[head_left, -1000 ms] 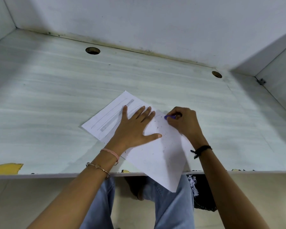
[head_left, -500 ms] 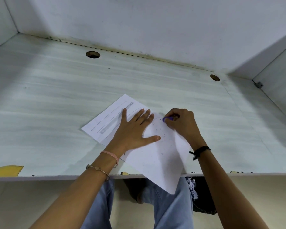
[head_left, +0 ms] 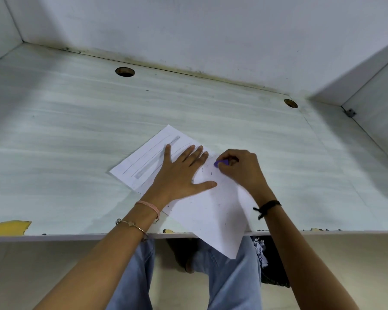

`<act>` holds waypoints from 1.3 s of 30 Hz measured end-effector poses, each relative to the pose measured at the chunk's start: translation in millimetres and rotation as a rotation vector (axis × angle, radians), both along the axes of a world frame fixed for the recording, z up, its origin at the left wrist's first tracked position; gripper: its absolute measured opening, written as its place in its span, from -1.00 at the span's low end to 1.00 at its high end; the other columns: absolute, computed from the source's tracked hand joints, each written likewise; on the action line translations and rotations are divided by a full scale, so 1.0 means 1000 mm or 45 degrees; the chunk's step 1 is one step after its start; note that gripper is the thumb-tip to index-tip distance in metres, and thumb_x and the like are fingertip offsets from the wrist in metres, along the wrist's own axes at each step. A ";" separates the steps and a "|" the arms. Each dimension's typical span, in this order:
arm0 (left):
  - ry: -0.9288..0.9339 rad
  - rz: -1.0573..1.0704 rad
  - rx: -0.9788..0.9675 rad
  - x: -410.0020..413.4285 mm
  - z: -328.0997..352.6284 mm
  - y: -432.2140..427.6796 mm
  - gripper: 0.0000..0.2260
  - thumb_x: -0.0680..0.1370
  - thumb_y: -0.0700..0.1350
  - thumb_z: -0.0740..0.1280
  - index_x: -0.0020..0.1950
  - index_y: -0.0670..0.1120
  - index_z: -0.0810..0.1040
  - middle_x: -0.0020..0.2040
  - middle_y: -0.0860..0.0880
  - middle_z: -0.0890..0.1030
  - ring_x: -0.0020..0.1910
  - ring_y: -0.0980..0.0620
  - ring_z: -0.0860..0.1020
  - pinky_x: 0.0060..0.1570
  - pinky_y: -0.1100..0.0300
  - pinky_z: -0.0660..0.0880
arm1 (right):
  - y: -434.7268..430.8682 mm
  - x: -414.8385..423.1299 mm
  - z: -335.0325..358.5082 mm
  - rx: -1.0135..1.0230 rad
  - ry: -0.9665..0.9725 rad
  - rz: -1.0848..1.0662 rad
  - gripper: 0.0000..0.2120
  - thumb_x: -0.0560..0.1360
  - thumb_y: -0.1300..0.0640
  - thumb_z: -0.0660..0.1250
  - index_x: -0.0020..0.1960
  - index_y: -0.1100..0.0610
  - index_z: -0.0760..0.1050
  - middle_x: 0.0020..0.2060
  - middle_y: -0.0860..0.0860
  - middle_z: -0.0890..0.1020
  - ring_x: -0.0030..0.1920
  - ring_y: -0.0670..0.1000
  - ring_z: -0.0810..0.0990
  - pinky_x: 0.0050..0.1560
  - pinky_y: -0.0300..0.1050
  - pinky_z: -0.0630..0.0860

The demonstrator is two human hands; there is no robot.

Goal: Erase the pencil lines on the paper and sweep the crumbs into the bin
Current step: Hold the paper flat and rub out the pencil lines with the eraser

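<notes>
- A white sheet of paper (head_left: pixel 211 218) lies askew on a pale, wood-grain laminate counter (head_left: pixel 76 130), its near corner hanging past the front edge over the person's blue jeans (head_left: pixel 231 283).
- The left hand (head_left: pixel 182 173) presses flat on the sheet, fingers straight and spread, thumb out to the right; its grip is wide and holds nothing.
- The right hand (head_left: pixel 240 168) is just beside it, its grip curled tight round a small purple eraser (head_left: pixel 221 163) whose rounded tip touches the paper.
- Long, straight pencil lines (head_left: pixel 148 161) and a broad grey shaded band run along the sheet's far left part, partly under the left fingers.
- Dark crumbs (head_left: pixel 211 173) speckle the paper between the two hands and toward the near corner.
- Two round holes (head_left: pixel 125 71) pierce the counter near the back wall.
- A yellow chipped patch (head_left: pixel 8 227) marks the front edge at left.
- A dark container (head_left: pixel 276 271) with crumpled white scraps shows below the counter, beside the right leg.
</notes>
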State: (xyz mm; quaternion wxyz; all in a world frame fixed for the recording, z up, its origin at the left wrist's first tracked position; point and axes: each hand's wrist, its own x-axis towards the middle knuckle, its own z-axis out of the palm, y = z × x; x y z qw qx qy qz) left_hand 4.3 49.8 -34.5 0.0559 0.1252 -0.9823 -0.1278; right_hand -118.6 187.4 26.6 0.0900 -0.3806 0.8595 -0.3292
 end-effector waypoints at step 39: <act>0.193 0.073 0.387 0.002 0.010 -0.005 -0.55 0.68 0.09 -0.10 0.53 0.02 0.26 0.54 0.11 0.23 0.53 0.20 0.10 0.47 -0.08 -0.28 | -0.015 0.030 -0.016 -0.310 -0.150 -0.085 -0.96 0.46 0.27 0.38 -0.12 0.18 0.59 -0.21 0.00 0.63 -0.30 -0.08 0.53 -0.24 -0.39 0.44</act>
